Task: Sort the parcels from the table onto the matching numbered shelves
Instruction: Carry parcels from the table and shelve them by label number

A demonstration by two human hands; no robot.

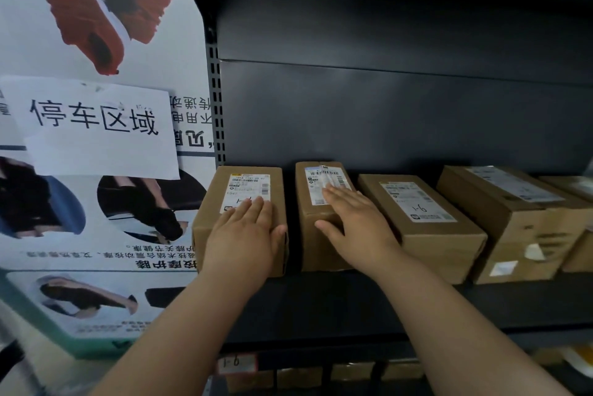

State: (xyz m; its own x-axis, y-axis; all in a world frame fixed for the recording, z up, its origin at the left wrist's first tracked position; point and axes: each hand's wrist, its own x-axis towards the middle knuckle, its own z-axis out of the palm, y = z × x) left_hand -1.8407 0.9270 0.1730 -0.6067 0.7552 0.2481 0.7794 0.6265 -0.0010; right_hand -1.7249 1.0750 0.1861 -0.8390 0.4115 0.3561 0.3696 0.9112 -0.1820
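Looking down at the dark shelf (321,305), I see both palms lying flat on cardboard parcels, fingers straight and gripping nothing. My left hand (247,232) presses the top of the leftmost parcel (221,200) and covers part of its white label. My right hand (353,219) rests on the second parcel (316,248), thumb at its front edge. These two stand side by side with a narrow gap between them. To the right sit a third parcel (426,235) and a fourth parcel (513,212). A numbered tag (237,362) hangs on the shelf's front lip. A paper sign (96,126) hangs on the left.
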